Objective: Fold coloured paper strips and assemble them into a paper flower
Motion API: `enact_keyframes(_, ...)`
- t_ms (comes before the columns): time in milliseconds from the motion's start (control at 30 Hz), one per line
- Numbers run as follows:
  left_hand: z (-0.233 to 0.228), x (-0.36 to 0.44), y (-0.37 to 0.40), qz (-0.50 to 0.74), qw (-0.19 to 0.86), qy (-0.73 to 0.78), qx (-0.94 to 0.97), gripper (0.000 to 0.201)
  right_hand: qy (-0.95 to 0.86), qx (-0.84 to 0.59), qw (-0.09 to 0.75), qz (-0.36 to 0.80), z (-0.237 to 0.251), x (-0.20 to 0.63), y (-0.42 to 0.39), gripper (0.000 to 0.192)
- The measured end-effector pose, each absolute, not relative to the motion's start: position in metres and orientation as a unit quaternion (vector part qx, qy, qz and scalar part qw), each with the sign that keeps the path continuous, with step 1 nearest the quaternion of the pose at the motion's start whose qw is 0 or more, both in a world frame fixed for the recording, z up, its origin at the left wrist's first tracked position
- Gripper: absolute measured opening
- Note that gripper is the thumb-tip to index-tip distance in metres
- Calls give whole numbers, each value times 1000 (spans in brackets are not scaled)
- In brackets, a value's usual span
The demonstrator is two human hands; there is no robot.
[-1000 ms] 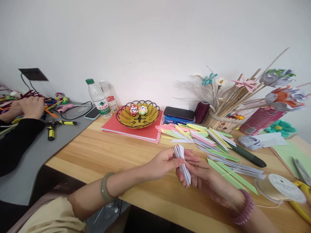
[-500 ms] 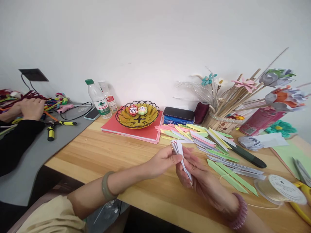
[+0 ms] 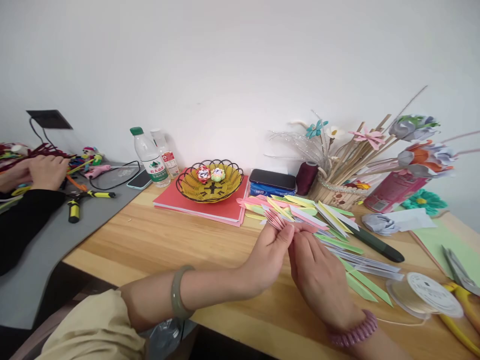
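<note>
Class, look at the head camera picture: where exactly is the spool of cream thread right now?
The flat spool of cream thread lies on the wooden table at the lower right, just left of the yellow-handled scissors and right of the green paper strips.

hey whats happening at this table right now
A person at a wooden table holds a small bundle of folded pink and white paper strips between both hands: the left hand pinches it, and the right hand meets it from the other side. More coloured folded paper strips lie just behind. At far left, another person's hands work among craft wires.
</note>
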State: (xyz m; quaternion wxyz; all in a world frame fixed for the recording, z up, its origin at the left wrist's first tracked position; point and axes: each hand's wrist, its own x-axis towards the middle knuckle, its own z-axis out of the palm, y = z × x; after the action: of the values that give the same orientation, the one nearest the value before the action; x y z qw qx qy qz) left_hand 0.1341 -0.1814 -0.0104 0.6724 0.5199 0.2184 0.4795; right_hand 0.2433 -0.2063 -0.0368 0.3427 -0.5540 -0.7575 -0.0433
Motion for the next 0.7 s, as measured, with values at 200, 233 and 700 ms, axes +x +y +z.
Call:
enact_keyframes(200, -5, 130, -148, 466, 702, 171, 510, 34, -795, -503, 304, -149, -14, 258, -195, 22)
enact_keyframes(233, -5, 128, -141, 454, 723, 160, 496, 32, -793, -495, 319, -153, -9, 264, -193, 20)
enact_keyframes(700, -15, 125, -108, 195, 900, 73, 384, 26, -830, -453, 303, 115, -5, 277, -170, 103)
